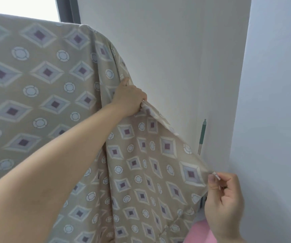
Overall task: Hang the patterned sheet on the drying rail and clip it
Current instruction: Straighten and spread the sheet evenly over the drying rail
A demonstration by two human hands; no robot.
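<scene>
Head view. The patterned sheet [41,88], beige with diamond and ring motifs, is hanging draped over a high edge at upper left; the rail under it is covered and is not showing. The fabric is filling most of the left and centre of the frame and is falling out of frame at the bottom.

The left hand [129,98], reaching up across the cloth on a bare forearm, is gripping the sheet's right-hand edge with its fingers curled closed around a bunched fold, close to the white wall [176,50]. From that grip the hem is running diagonally down to the right.

The right hand [226,199], at lower right, is pinching the lower end of that hem between thumb and forefinger, the remaining fingers curled in. A small pale item is sitting at the pinch; whether it is a clip or a tag cannot be told. The stretch of cloth between the two hands is being held taut and lifted away from the hanging part.

A green-handled tool [202,135] is hanging on the wall, just beyond the hem and apart from it. A pink surface [201,232] is showing at the bottom edge below the right hand. A window frame [67,9] is standing above the sheet at top left.
</scene>
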